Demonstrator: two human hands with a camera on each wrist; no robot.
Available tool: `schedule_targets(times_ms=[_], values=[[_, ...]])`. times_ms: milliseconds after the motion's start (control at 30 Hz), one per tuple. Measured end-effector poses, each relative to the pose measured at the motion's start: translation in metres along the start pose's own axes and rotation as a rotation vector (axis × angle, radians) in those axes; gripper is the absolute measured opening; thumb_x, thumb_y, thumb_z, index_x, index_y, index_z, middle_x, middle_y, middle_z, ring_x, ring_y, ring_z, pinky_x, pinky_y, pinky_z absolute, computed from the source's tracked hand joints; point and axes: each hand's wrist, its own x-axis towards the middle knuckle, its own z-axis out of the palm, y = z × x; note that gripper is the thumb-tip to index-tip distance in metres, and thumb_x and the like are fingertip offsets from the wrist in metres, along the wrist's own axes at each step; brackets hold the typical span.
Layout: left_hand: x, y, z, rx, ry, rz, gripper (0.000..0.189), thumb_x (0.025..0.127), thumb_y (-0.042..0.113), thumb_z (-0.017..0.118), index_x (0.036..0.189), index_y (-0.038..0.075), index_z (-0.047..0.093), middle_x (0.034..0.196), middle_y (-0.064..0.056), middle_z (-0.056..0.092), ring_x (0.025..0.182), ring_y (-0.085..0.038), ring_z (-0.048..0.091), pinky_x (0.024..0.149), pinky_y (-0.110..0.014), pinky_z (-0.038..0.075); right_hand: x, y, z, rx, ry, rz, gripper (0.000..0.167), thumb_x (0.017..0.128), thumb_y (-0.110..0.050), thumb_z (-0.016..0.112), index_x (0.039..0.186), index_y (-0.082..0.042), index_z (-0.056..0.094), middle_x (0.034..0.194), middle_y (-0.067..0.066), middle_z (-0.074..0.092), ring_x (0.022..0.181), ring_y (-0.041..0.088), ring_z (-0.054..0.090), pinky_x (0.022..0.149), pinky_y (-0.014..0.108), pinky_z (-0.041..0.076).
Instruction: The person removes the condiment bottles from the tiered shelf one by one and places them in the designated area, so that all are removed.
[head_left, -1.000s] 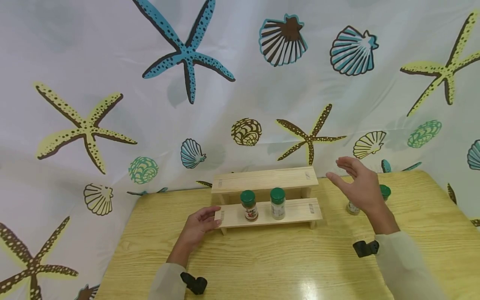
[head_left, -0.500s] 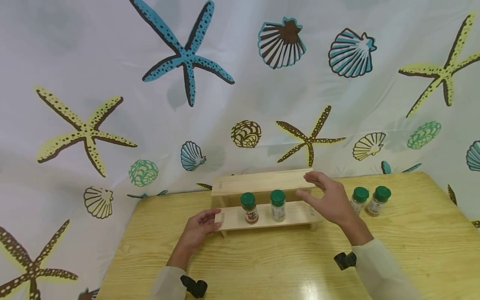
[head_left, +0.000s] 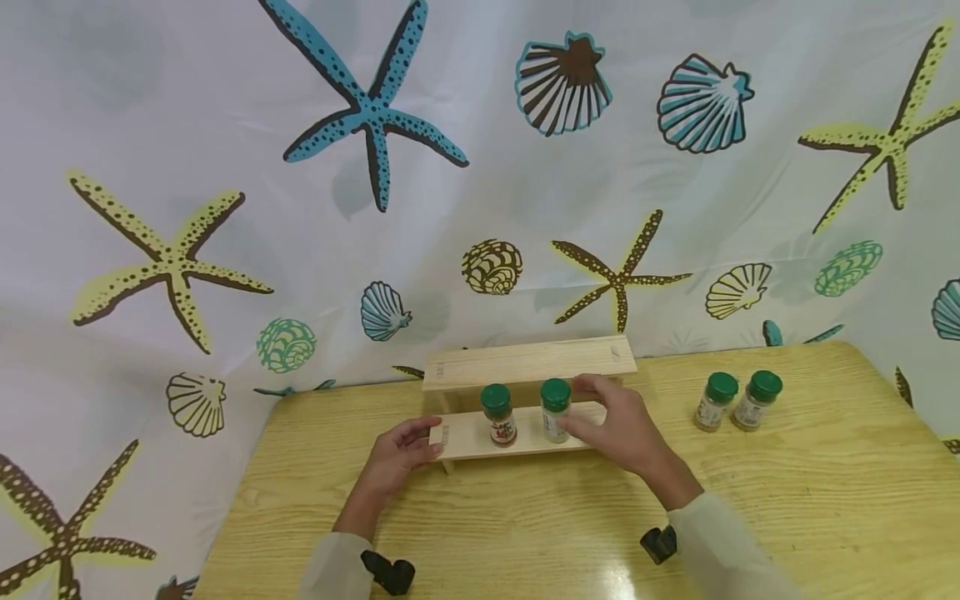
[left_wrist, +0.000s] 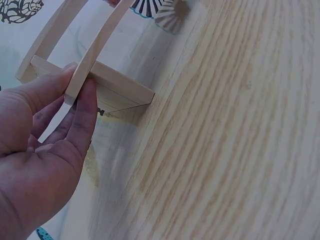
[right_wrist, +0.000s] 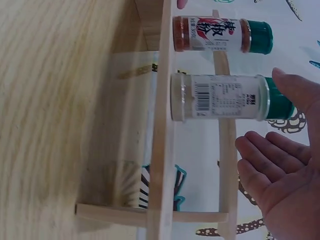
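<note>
A two-step wooden shelf rack stands against the patterned cloth. My left hand pinches the left end of its lower board between thumb and fingers. On that board stand two upright spice jars with green lids: a chili powder jar with reddish contents, and a pale spice jar to its right. My right hand is at the right side of the pale jar, fingers spread behind it. In the right wrist view its thumb overlaps the green lid, while the other fingers stay loosely bent and apart.
Two more green-lidded spice jars, one beside the other, stand on the wooden table right of the rack. A cloth printed with starfish and shells hangs behind the table. The rack's upper board is behind the jars.
My right hand has moved left from near the two jars at the right, past the rack's right end, to the pale jar. My left hand stays on the board's end.
</note>
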Motion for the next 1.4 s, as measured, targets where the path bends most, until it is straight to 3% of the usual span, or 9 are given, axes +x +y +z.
schedule_targets(times_ms=[300, 800, 1400], values=[[0.0, 0.0, 0.001, -0.003, 0.005, 0.0, 0.049, 0.086, 0.002, 0.067, 0.132, 0.002, 0.053, 0.134, -0.019, 0.051, 0.11, -0.016, 0.057, 0.08, -0.018, 0.052, -0.001, 0.003, 0.014, 0.072, 0.002, 0.007, 0.051, 0.082, -0.025, 0.075, 0.127, -0.012, 0.056, 0.121, 0.008, 0.063, 0.115, 0.029, 0.058, 0.1, 0.05, 0.044], [0.0, 0.0, 0.0, 0.001, 0.005, 0.001, 0.048, 0.086, 0.002, 0.067, 0.132, 0.003, 0.053, 0.134, -0.018, 0.052, 0.111, -0.017, 0.057, 0.08, -0.018, 0.051, 0.003, 0.005, 0.026, 0.018, 0.053, 0.023, 0.049, 0.08, -0.016, 0.076, 0.123, -0.004, 0.058, 0.112, 0.013, 0.067, 0.108, 0.03, 0.062, 0.094, 0.047, 0.049], [-0.001, 0.001, 0.001, 0.01, 0.009, 0.005, 0.047, 0.086, 0.002, 0.066, 0.132, 0.003, 0.054, 0.133, -0.019, 0.052, 0.111, -0.018, 0.057, 0.079, -0.019, 0.052, 0.005, -0.002, 0.026, -0.019, 0.068, 0.006, 0.046, 0.079, -0.014, 0.077, 0.121, -0.004, 0.059, 0.11, 0.011, 0.068, 0.105, 0.028, 0.064, 0.092, 0.044, 0.051]])
